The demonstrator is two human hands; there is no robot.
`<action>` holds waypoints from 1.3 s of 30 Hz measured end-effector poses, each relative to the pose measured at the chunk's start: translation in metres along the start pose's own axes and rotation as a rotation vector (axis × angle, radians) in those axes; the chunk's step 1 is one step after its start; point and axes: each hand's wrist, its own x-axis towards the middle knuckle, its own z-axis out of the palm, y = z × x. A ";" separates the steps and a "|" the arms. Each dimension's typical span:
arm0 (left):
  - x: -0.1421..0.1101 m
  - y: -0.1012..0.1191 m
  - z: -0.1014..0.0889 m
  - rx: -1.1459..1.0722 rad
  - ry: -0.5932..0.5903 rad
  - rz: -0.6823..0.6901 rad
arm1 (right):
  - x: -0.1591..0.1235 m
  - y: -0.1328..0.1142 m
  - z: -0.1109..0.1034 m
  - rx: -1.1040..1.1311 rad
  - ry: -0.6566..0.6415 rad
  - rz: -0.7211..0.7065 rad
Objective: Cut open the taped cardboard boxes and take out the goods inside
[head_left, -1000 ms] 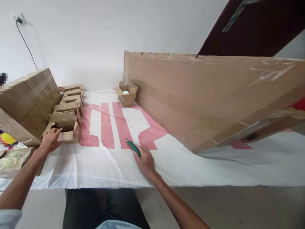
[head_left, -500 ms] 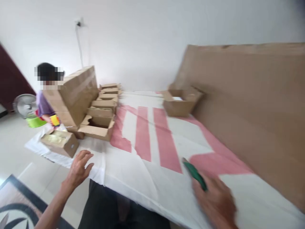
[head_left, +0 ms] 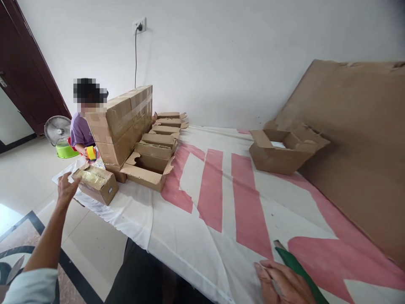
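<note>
My left hand point(head_left: 67, 189) is at the near left end of a small closed cardboard box point(head_left: 109, 192) with shiny clear tape across its top. Its fingers are spread; the fingertips overlap the box's edge, and I cannot tell whether they touch. At the lower right my right hand point(head_left: 284, 283) is closed around a green-handled cutter point(head_left: 295, 264), whose narrow tip points up and left over the cloth. Part of that hand is cut off by the frame's bottom edge.
Open cardboard boxes point(head_left: 144, 179) stand in a row beside a stack of taped cartons point(head_left: 123, 135). Another open box point(head_left: 275, 162) holds something white, near a large cardboard sheet point(head_left: 357, 147). A white-and-red cloth point(head_left: 186, 232) covers the table. A person point(head_left: 80, 131) holds a yellow tape roll point(head_left: 91, 153).
My left hand has moved left and up to the taped box. My right hand, with the cutter, is lower in view. The view has swung left.
</note>
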 end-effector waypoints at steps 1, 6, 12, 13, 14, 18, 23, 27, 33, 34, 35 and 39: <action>0.016 -0.002 -0.001 -0.012 -0.034 -0.022 | 0.000 -0.006 0.004 0.021 -0.013 0.024; 0.052 0.001 -0.004 -0.125 -0.268 -0.010 | 0.004 -0.036 0.011 0.103 -0.132 0.172; 0.023 0.005 0.000 -0.234 -0.358 0.028 | 0.026 -0.072 0.005 0.304 -0.348 0.428; 0.010 0.006 0.003 -0.246 -0.369 0.044 | 0.030 -0.080 0.005 0.357 -0.393 0.463; -0.005 0.008 0.007 -0.256 -0.382 0.061 | 0.034 -0.089 0.005 0.416 -0.443 0.490; -0.088 0.030 0.030 -0.246 -0.478 0.184 | 0.048 -0.128 0.008 0.649 -0.644 0.525; -0.183 0.077 0.057 -0.306 -0.547 0.400 | 0.062 -0.152 0.006 0.838 -0.688 0.460; -0.211 0.101 0.071 -0.421 -0.751 0.422 | 0.068 -0.133 -0.001 0.852 -0.586 0.570; -0.203 0.123 0.087 -0.517 -0.886 0.512 | 0.072 -0.109 -0.012 0.841 -0.529 0.628; -0.200 0.125 0.089 -0.515 -0.904 0.505 | 0.073 -0.109 -0.012 0.844 -0.526 0.623; -0.197 0.126 0.090 -0.518 -0.927 0.483 | 0.074 -0.110 -0.012 0.848 -0.522 0.620; -0.188 0.126 0.091 -0.555 -1.023 0.369 | 0.075 -0.113 -0.010 0.880 -0.510 0.617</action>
